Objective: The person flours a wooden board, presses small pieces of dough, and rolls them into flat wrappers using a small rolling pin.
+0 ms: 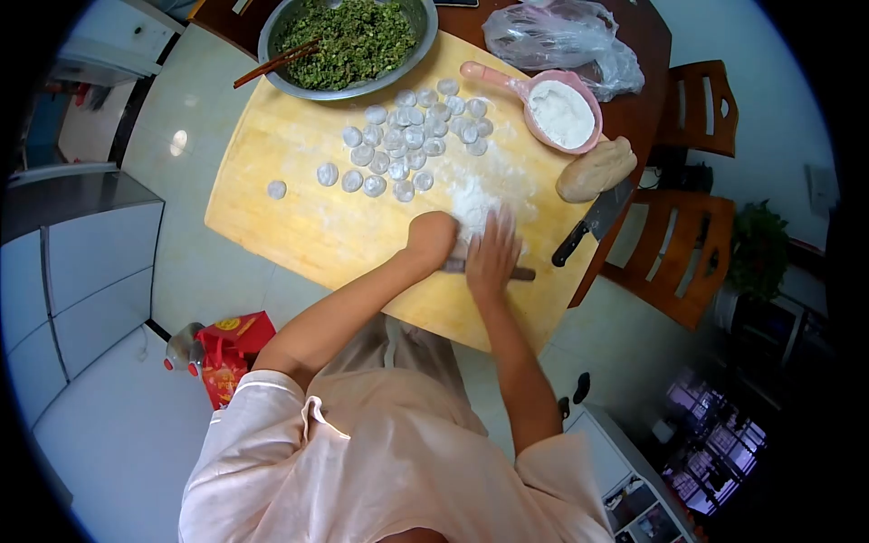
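A dark rolling pin [523, 273] lies near the front of the floured wooden board [308, 217]. My right hand [493, 256] rests across the pin, fingers stretched forward and slightly smeared by motion. Close to its left, my left hand [433, 239] is closed with the fingers curled under. A pale bit of dough [460, 249] shows between the two hands, but what the left fingers hold is hidden. Beyond the hands is a patch of flour [472, 199]. Several small floured dough discs [395, 139] are spread over the board's far middle, and a single disc [277, 189] lies apart at left.
A metal bowl [427, 41] of chopped green filling, with chopsticks [276, 64] across its rim, stands at the far left. At right are a pink ladle-shaped scoop [493, 76] of flour, a dough log [597, 170] and a knife [572, 242]. A plastic bag [566, 45] lies behind.
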A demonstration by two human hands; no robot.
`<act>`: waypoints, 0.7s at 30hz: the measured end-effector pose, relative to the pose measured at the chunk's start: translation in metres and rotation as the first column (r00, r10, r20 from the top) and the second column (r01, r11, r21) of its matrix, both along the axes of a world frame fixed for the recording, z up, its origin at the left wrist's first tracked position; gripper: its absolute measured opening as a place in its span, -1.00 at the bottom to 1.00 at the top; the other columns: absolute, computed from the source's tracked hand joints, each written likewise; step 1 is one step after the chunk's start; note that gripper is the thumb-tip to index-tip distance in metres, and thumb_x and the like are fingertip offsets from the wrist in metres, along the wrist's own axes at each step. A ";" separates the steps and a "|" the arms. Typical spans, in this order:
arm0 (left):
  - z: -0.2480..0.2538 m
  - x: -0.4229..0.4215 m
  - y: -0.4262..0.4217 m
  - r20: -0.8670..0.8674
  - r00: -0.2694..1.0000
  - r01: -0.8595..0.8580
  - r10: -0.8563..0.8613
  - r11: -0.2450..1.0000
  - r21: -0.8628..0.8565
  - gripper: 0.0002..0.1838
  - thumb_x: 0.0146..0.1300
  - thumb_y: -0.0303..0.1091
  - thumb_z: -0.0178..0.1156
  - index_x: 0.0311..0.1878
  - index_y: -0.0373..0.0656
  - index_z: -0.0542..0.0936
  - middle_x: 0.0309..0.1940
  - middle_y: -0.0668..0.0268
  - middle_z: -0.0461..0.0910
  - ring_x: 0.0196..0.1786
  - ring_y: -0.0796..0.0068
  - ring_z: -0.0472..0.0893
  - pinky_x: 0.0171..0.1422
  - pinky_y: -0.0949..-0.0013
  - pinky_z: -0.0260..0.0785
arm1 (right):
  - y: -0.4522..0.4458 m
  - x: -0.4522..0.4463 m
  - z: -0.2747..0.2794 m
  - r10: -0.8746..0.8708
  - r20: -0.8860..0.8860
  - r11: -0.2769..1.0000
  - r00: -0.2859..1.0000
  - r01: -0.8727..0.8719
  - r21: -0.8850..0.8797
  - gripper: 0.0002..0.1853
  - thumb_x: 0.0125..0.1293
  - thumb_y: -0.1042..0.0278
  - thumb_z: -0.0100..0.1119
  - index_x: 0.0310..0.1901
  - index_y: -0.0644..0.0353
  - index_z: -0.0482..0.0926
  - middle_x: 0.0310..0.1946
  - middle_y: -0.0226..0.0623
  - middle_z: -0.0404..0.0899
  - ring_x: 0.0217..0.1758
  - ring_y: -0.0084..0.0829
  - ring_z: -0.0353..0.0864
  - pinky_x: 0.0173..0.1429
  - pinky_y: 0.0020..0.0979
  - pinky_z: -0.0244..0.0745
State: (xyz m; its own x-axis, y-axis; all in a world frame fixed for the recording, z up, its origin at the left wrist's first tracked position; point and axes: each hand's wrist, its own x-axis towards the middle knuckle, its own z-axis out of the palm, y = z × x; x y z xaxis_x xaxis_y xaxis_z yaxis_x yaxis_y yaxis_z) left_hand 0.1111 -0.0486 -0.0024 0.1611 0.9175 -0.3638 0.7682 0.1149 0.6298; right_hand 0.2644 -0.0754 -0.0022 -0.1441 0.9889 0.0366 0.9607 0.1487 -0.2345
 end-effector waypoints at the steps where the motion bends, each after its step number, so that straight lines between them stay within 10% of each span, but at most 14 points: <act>1: -0.003 -0.006 -0.006 0.069 0.996 -0.055 0.055 0.998 -0.002 -0.89 0.02 -0.40 0.25 -0.37 -0.13 0.70 -0.35 0.01 0.68 -0.22 -0.02 0.67 -0.14 0.05 0.50 | -0.025 0.006 -0.001 0.037 -0.008 0.999 0.999 -0.037 0.019 -0.34 0.31 0.26 0.14 0.44 0.22 0.28 0.54 -0.09 0.13 0.58 -0.02 0.10 0.55 0.14 -0.01; 7: -0.030 -0.025 -0.043 0.552 0.753 -0.247 0.359 0.931 -0.268 -0.87 -0.04 -0.47 0.29 -0.35 -0.14 0.64 -0.46 0.13 0.62 -0.37 0.16 0.61 -0.22 0.21 0.45 | -0.048 0.011 0.008 0.073 0.047 0.997 0.996 -0.071 -0.043 -0.33 0.30 0.24 0.15 0.43 0.20 0.29 0.53 -0.10 0.16 0.59 -0.05 0.10 0.53 0.18 0.00; 11: 0.004 -0.002 -0.031 0.076 0.994 -0.083 0.077 0.993 0.079 -0.86 0.06 -0.39 0.30 -0.27 -0.12 0.66 -0.34 0.05 0.66 -0.22 -0.08 0.61 -0.12 0.01 0.44 | 0.009 -0.003 -0.003 -0.030 -0.014 1.000 0.999 0.030 -0.004 -0.36 0.33 0.21 0.16 0.43 0.18 0.31 0.53 -0.12 0.16 0.59 -0.04 0.10 0.56 0.15 -0.02; 18: -0.006 -0.053 -0.056 0.297 0.937 -0.226 0.183 0.967 0.118 -0.90 0.05 -0.45 0.27 -0.31 -0.13 0.64 -0.41 0.03 0.61 -0.27 -0.06 0.60 -0.16 0.02 0.41 | -0.068 0.034 0.005 0.209 -0.189 0.973 0.959 -0.224 -0.062 -0.37 0.21 0.31 0.34 0.33 0.15 0.42 0.48 -0.12 0.27 0.54 -0.09 0.22 0.55 0.08 0.05; 21: 0.016 -0.122 -0.054 0.060 0.956 -0.293 0.287 0.921 0.256 -0.90 0.04 -0.51 0.23 -0.34 -0.17 0.64 -0.40 0.04 0.60 -0.24 -0.04 0.59 -0.14 0.06 0.43 | -0.083 0.055 0.004 0.354 -0.234 0.929 0.906 -0.369 -0.024 -0.45 0.13 0.38 0.39 0.21 0.16 0.52 0.33 -0.13 0.44 0.42 -0.09 0.37 0.49 0.03 0.19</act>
State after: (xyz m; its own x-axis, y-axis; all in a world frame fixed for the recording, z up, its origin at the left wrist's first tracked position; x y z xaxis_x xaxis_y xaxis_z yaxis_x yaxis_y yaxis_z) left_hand -0.0113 -0.1031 0.0137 -0.1216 0.9869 -0.1063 0.7125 0.1613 0.6829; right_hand 0.3198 -0.1581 0.0013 -0.4878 0.8718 0.0453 0.7662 0.4525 -0.4563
